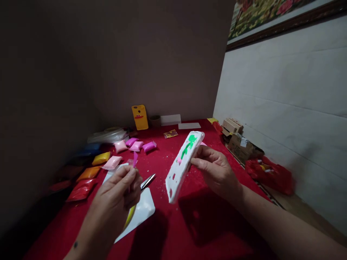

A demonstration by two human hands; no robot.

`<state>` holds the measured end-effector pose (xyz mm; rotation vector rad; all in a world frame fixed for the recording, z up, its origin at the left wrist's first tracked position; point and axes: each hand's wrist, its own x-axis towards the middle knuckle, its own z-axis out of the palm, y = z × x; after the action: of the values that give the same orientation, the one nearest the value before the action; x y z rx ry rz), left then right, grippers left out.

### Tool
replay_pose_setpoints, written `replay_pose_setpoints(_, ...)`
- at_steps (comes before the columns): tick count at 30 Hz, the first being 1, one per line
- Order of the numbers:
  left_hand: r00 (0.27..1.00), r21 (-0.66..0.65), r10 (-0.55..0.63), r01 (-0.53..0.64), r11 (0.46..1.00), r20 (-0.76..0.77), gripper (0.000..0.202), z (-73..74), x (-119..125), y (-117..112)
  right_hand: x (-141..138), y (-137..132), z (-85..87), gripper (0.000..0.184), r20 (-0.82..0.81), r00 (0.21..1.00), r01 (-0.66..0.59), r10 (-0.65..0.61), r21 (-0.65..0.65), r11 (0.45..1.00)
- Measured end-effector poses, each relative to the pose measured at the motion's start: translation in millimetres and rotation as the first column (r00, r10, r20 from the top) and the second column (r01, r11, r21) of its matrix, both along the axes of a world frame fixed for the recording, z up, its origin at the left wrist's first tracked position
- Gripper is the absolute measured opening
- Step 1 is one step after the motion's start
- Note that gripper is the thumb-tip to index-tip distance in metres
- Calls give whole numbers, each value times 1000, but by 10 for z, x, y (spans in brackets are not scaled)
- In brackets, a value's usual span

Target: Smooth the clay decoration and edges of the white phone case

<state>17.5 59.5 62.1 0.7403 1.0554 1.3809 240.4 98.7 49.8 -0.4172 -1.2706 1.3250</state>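
Observation:
My right hand (217, 169) grips a phone case (176, 175) by its right edge, tilted above the table. White clay covers the case's face, with a green clay shape (185, 150) and a small pink piece (179, 161) on it. Left of the case, my left hand (115, 195) pinches a thin purple plastic tool (135, 159), its flat end pointing up; the kind of tool is unclear. Under that hand lie scissors (148, 181), blades showing and a yellow handle partly hidden, by a white board (145, 206).
Packets of pink clay (136, 146), orange clay (88, 173) and red clay (81, 190) lie at left on the red tablecloth (159, 162). A yellow phone case (140, 117) leans against the back wall. Cardboard boxes (240, 146) and a red bag (268, 177) lie beyond the right edge.

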Motion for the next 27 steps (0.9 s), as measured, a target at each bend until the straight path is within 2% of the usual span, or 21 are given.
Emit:
replay_pose_setpoints(1,998,35,-14,16,999,-63,26,72,-23,16,6,1,8,7,6,1000,-7,7,-5,1000)
replay_pose_setpoints(3,948,129,-18,62,990,-317,22,228,-35,40,12,-3,43,5,11,1000,-29,29,-33,999)
replay_pose_setpoints(5,826,180,-12,137,974,-563,21,387,-7,62,16,-11,91,5,12,998,-65,66,-85,994)
replay_pose_setpoints(6,780,215,1,171,961,-626,22,463,20,76,18,-13,112,6,13,996,-88,90,-113,990)
replay_pose_setpoints(9,666,330,62,284,900,-743,19,659,126,143,25,-6,131,9,13,989,-143,148,-173,974)
replay_pose_setpoints(14,539,542,269,448,711,-798,15,854,308,259,20,36,39,11,24,995,-94,102,-211,973)
replay_pose_setpoints(16,515,579,330,457,675,-791,14,886,354,272,14,40,1,11,11,996,-87,92,-215,973)
replay_pose_setpoints(19,491,591,373,431,682,-788,12,864,384,270,10,24,-35,11,8,995,-92,97,-223,971)
replay_pose_setpoints(23,437,546,360,441,713,-824,7,733,397,298,15,-15,-50,10,-1,998,-67,68,-205,977)
replay_pose_setpoints(27,414,547,370,498,673,-832,8,622,448,338,15,-50,-51,11,19,999,-36,40,-171,985)
